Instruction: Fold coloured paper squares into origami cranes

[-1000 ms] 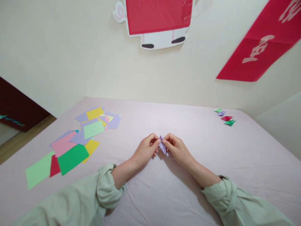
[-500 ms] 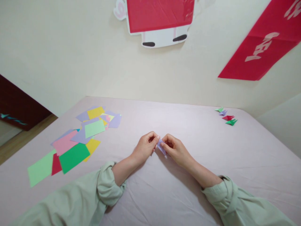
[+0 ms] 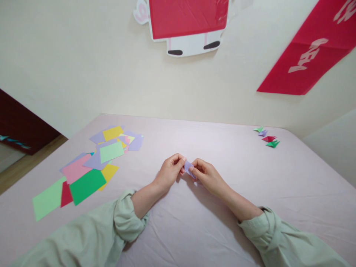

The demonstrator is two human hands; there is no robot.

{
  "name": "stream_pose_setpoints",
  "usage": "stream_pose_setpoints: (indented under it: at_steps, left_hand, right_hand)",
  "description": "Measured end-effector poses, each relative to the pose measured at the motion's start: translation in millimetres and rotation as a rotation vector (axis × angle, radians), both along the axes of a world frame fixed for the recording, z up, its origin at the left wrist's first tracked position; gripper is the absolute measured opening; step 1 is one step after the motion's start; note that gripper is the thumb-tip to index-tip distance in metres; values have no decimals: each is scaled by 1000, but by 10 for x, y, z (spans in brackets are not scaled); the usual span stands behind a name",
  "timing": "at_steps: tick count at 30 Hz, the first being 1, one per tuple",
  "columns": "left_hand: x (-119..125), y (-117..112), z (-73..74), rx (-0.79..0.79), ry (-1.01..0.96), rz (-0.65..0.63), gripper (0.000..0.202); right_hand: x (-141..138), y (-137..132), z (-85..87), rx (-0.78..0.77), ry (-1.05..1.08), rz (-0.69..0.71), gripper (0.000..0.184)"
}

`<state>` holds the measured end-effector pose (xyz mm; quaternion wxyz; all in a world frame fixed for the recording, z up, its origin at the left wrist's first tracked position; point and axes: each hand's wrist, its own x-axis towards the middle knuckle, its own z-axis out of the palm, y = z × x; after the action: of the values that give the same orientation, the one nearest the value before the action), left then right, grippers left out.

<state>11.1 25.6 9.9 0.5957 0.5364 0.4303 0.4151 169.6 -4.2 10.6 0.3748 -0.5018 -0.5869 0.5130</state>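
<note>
A small folded lilac paper piece [image 3: 188,168] is pinched between both hands just above the pale pink sheet [image 3: 178,230], near the middle of the view. My left hand [image 3: 168,172] grips its left side with thumb and curled fingers. From the right, my right hand [image 3: 207,175] pinches the other side. Both forearms rest on the sheet, with light green sleeves rolled up.
Several loose coloured paper rectangles [image 3: 85,168] lie scattered at the left. Several small folded paper pieces [image 3: 267,137] sit at the far right. A cream wall behind carries a red-and-white cutout [image 3: 186,26] and a red banner [image 3: 308,55]. A wooden floor strip [image 3: 25,167] shows at far left.
The lilac piece has been folded down smaller and lower between the fingers. Both hands shifted slightly, staying together.
</note>
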Motion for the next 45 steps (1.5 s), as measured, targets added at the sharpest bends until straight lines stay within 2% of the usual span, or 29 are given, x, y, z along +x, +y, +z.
stream_pose_setpoints:
  at_steps: [7,13,16,21,26,33,38,45]
  left_hand:
    - [-6,4,-2,-30,-23,18,28]
    - [3,-9,12,-23,65,-117,29]
    - [7,-4,5,-9,94,-135,28]
    - [-4,-7,19,-40,28,-83,29]
    - [-9,-2,24,-77,-22,-21,35]
    - [-22,24,-18,-81,-52,21,37]
    - [-18,38,-46,-93,-75,40,37]
    - [-34,83,-112,-90,-101,59,36]
  right_hand:
    - [11,4,-12,25,24,19,28]
    - [10,0,9,29,14,-6,36]
    - [5,-5,7,22,22,-7,39]
    - [18,-15,-10,26,-39,14,41]
    - [23,-26,16,12,11,77,34]
    - [29,-32,41,-30,54,137,28]
    - [56,-32,46,-11,0,155,31]
    - [83,-24,51,-52,77,202,30]
